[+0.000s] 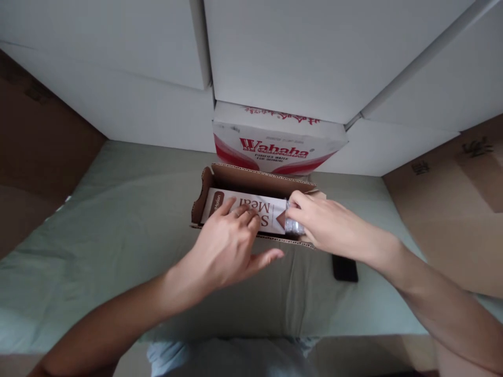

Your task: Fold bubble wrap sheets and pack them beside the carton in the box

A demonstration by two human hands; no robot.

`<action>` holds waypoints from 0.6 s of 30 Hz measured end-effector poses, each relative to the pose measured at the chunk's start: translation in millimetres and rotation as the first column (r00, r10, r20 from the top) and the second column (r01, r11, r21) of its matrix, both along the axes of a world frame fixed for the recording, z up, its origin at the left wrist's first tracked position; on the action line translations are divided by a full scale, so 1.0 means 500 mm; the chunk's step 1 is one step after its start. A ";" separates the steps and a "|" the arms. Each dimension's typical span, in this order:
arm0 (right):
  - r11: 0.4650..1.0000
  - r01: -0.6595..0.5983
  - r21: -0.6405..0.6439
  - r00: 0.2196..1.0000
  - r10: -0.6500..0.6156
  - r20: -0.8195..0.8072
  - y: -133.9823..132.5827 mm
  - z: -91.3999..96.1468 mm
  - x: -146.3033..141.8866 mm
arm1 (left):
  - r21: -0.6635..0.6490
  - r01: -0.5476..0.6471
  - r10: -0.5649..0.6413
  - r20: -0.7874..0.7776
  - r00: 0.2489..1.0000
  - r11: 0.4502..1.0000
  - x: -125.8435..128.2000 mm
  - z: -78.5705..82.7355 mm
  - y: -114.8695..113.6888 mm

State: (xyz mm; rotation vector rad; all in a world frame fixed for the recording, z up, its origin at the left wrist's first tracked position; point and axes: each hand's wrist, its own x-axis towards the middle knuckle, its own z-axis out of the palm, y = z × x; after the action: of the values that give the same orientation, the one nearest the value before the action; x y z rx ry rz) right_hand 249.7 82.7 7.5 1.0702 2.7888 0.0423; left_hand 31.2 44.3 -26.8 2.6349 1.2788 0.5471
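Note:
An uncovered brown cardboard box (259, 175) holds a white carton (271, 208) with brown lettering that looks upside down from here. My left hand (230, 243) lies over the carton, fingertips on its printed face and thumb spread out past the box's near wall. At the carton's right end, clear bubble wrap (294, 225) fills part of the box. My right hand (328, 222) reaches in there with thumb and fingers closed on the bubble wrap. What lies under the wrap is hidden.
Behind the box stands a white and red Wahaha water carton (279, 144), against white cabinet fronts (283, 52). A black phone-like object (345, 268) lies on the green cloth (129, 209) at right. Large cardboard boxes (451, 209) flank both sides.

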 end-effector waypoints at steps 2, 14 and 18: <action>0.992 0.003 -0.123 1.000 -0.006 -0.030 0.006 0.002 0.002 | 0.006 0.009 -0.009 0.015 1.000 1.000 0.000 -0.003 -0.002; 0.981 0.071 -0.179 0.997 -0.073 -0.003 0.016 -0.035 -0.016 | -0.017 -0.001 0.001 -0.019 1.000 1.000 0.008 0.003 0.004; 0.993 0.029 -0.110 0.939 -0.065 -0.337 -0.008 -0.001 0.022 | 0.078 0.050 -0.062 0.159 0.985 0.996 -0.018 0.011 -0.015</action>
State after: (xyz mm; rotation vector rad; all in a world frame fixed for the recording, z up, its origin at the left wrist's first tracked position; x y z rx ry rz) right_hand 260.9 78.8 7.0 1.2203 3.0212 -0.3219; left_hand 22.3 36.7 -21.4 2.6134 1.1552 0.7948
